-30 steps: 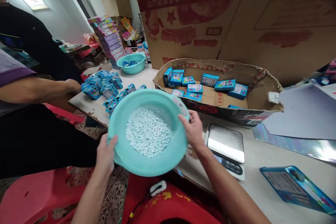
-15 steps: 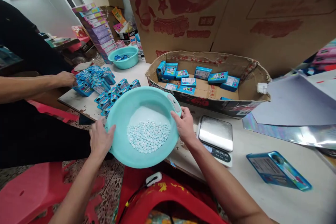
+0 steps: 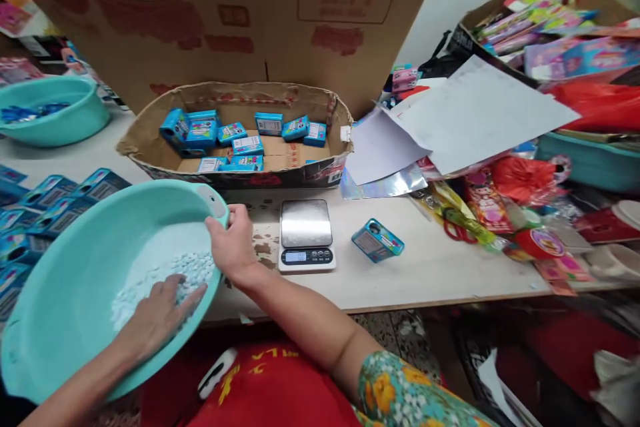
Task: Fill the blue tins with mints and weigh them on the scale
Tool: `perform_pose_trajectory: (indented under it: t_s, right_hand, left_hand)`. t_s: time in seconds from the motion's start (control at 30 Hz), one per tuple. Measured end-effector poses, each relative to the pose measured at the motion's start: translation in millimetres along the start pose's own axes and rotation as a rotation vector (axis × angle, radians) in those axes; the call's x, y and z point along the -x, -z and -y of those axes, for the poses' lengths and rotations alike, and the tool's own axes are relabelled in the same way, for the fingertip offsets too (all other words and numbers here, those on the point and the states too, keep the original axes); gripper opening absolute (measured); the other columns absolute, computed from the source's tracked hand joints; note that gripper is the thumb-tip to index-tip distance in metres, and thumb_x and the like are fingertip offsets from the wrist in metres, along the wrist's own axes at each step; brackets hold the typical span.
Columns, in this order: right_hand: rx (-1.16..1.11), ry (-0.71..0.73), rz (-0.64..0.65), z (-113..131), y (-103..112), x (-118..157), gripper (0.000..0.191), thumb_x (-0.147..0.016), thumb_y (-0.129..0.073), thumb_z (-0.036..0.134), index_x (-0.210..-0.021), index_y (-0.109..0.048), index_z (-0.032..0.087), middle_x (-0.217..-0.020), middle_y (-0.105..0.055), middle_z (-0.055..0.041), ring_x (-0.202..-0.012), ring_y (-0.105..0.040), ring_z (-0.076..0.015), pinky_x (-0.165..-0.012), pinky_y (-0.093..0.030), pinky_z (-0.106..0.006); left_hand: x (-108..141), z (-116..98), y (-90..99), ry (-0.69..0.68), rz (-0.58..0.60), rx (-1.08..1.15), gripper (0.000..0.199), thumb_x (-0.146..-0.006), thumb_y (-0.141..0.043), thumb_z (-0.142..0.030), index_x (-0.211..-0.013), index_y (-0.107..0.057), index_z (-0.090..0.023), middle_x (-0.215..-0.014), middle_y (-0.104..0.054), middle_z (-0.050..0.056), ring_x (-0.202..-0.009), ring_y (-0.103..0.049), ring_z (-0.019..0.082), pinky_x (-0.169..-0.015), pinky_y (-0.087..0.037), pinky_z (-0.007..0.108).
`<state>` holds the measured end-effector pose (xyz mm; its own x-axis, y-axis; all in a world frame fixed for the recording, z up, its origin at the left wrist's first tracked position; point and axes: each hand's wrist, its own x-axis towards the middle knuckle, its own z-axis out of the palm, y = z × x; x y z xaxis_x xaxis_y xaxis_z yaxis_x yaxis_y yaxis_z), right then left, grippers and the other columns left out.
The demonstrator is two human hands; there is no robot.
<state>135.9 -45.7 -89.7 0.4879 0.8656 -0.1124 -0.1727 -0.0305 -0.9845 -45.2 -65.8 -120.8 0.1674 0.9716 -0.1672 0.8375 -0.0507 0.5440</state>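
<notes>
A turquoise plastic basin (image 3: 65,307) is tilted at the table's left front edge. Small pale blue candies (image 3: 195,270) and white powder lie inside it. My right hand (image 3: 233,243) grips the basin's rim by its handle hole, thumb on the inner side. Down in the basin, my left hand (image 3: 157,313) lies over the candies with its fingers spread; its fingertips are partly among them. To the right of my right hand is a digital scale (image 3: 306,227) with a bare steel plate. A small blue box (image 3: 377,240) lies tilted on the table beyond the scale.
Behind the scale, a low cut-down carton (image 3: 295,177) holds several blue boxes. More blue boxes (image 3: 60,200) stand left of the basin, near a second turquoise basin (image 3: 55,130). Paper sheets (image 3: 480,113), scissors (image 3: 457,230) and wrapped packages crowd the right side.
My left hand has let go of the basin's left rim and moved inside onto the candies. The basin tilts more, and the view has turned right. My right hand keeps its hold.
</notes>
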Motion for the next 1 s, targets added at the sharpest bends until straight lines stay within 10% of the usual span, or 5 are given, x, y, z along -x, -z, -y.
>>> perform_pose_trajectory:
  t_s: [0.37,0.53,0.73,0.83,1.0]
  right_hand:
    - [0.180,-0.082,0.053,-12,21,-12,0.026,-0.078,-0.061,0.029,-0.100,-0.050,0.021,-0.089,-0.063,-0.0044,-0.083,-0.060,-0.0225,-0.077,-0.047,-0.035]
    - [0.567,0.308,0.085,37,60,-24,0.067,-0.073,-0.071,0.041,-0.130,-0.043,0.019,-0.118,-0.056,-0.0139,-0.108,-0.054,-0.0306,-0.091,-0.044,-0.044]
    - [0.778,0.366,0.216,108,70,-165,0.028,-0.077,-0.068,0.019,-0.104,-0.063,0.026,-0.096,-0.066,-0.0037,-0.092,-0.061,-0.0232,-0.087,-0.044,-0.038]
    - [0.769,0.253,0.295,102,41,-233,0.015,-0.075,-0.075,0.019,-0.087,-0.066,0.019,-0.086,-0.066,-0.0036,-0.087,-0.062,-0.0209,-0.085,-0.048,-0.037]
    - [0.659,0.118,0.289,57,4,-267,0.036,-0.094,-0.054,0.038,-0.118,-0.056,0.011,-0.117,-0.058,-0.0079,-0.096,-0.061,-0.0178,-0.084,-0.053,-0.037]
  left_hand:
    - [-16,-77,-17.2,0.272,0.278,0.553,0.030,-0.055,-0.074,-0.044,-0.062,-0.058,-0.020,-0.058,-0.059,0.001,-0.064,-0.058,0.023,-0.059,-0.047,0.029]
    - [-15,-76,6.1,0.599,0.321,1.021,0.030,-0.057,-0.081,-0.026,-0.079,-0.062,-0.018,-0.067,-0.062,0.002,-0.053,-0.057,0.015,-0.039,-0.038,0.018]
    - [-22,-62,50.3,0.710,0.177,1.430,0.022,-0.065,-0.073,-0.018,-0.080,-0.057,-0.018,-0.064,-0.058,0.001,-0.036,-0.043,0.007,-0.026,-0.023,0.013]
    - [-25,-56,60.2,0.715,0.109,1.536,0.016,-0.070,-0.068,-0.025,-0.073,-0.055,-0.016,-0.059,-0.055,0.002,-0.034,-0.042,0.008,-0.024,-0.026,0.016]
    - [-26,-42,63.9,0.779,0.036,1.644,0.015,-0.072,-0.065,-0.026,-0.073,-0.052,-0.018,-0.060,-0.055,0.002,-0.038,-0.048,0.011,-0.025,-0.028,0.016]
